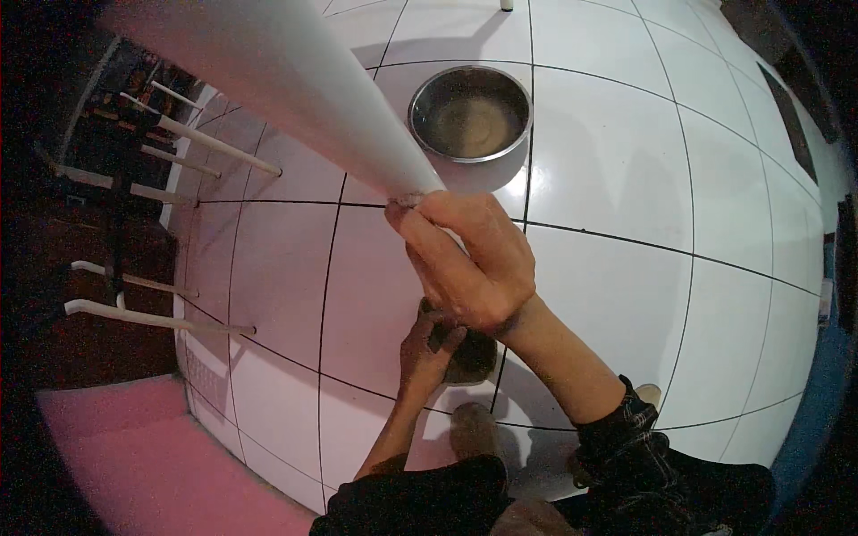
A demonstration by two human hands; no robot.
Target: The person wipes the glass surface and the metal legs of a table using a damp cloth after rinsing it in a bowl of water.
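A thick white pole [304, 89] slants from the upper left down to the middle. My right hand [474, 259] is closed round its narrower lower part, thumb and fingers pressed together. A small brownish patch shows on the pole at my fingertips. Below and nearer to me, my left hand [429, 353] is curled on something dark, partly hidden by my right hand. A dark rounded thing [472, 359] with a pale lower edge lies beside the left hand; I cannot make out its kind. Beyond my hands, a round metal basin [529, 125] with brownish murky contents stands on the floor.
The floor is white tile [608, 179] with dark joints. White tubular furniture legs [214, 143] stand at the left. A pink surface [161, 456] fills the lower left, and a blue one [809, 420] edges the right. My foot [474, 429] is close below my hands.
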